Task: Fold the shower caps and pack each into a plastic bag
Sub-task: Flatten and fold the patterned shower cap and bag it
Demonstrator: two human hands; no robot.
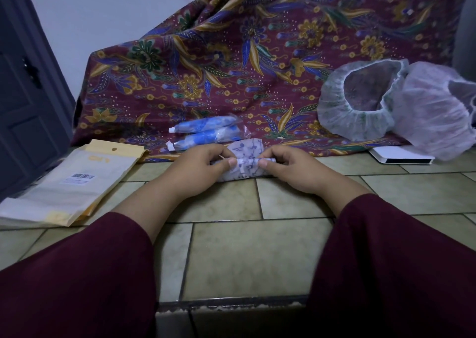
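While a stack of plastic bags [69,190] lies at the left, the left hand [203,167] and right hand [291,169] pinch a rolled shower cap [246,163] on the tiled floor [257,247]. Two packed caps [208,132] lie just beyond; unfolded caps [396,103] sit far right.

A white shower cap with blue music notes [244,163] lies half-rolled on the tiles; two bagged blue caps [206,132] lie just beyond; two open caps [391,103] sit far right.

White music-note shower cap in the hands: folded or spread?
Folded. The white music-note shower cap is a narrow roll on the tile, pinched by left hand and right hand.
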